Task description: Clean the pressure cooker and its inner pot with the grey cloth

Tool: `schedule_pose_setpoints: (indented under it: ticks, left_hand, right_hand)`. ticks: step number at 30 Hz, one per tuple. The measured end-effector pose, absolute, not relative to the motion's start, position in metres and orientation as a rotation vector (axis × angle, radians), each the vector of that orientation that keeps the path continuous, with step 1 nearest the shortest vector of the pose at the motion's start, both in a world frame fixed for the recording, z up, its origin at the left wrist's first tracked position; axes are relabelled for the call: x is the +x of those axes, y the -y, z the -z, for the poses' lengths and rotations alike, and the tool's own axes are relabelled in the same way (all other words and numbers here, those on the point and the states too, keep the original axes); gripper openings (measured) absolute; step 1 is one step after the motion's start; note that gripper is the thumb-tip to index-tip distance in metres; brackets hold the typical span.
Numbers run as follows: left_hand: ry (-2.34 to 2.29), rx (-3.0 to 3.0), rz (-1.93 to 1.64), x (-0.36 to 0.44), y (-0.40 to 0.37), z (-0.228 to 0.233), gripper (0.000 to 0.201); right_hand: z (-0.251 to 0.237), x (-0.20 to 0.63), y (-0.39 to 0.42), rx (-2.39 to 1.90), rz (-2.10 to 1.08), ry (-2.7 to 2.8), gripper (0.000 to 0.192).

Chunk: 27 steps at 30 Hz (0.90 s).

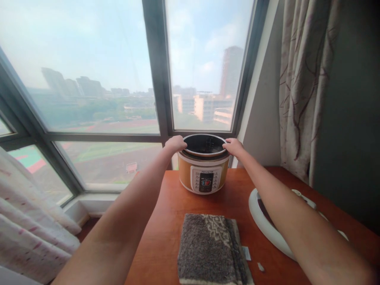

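Note:
At the far end of the table stands a gold and white electric cooker with a control panel on its front. A dark inner pot with a pale rim sits in its top; I cannot tell whether it is fully seated. My left hand is closed on the left side of the pot's rim. On the opposite side, my right hand pinches the rim. Both arms reach straight forward. Closer to me lies a folded grey-brown towel with a pale pattern.
The reddish-brown table meets large windows behind the cooker. A white round lid-like piece lies at right, partly hidden under my right forearm. A small pale scrap is beside the towel. Curtains hang on both sides.

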<state>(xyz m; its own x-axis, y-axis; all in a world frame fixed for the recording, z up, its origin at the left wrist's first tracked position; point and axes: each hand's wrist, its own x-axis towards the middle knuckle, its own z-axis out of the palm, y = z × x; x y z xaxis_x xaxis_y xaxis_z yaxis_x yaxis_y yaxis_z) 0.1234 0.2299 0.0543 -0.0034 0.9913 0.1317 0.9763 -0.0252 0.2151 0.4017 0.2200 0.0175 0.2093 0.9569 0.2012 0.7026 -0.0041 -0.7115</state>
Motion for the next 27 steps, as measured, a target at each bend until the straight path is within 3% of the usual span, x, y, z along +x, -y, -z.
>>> schedule_pose_setpoints:
  ticks: [9,27]
  left_hand:
    - [-2.165,2.247,-0.207,0.131,-0.201,-0.065,0.033]
    - [-2.155,2.248,-0.424,0.126,-0.141,-0.052,0.029]
  right_hand:
    - [-0.015,0.408,-0.202,-1.856,-0.253,1.773,0.036]
    - [-0.023,0.405,-0.139,-1.894,-0.159,1.81,0.042]
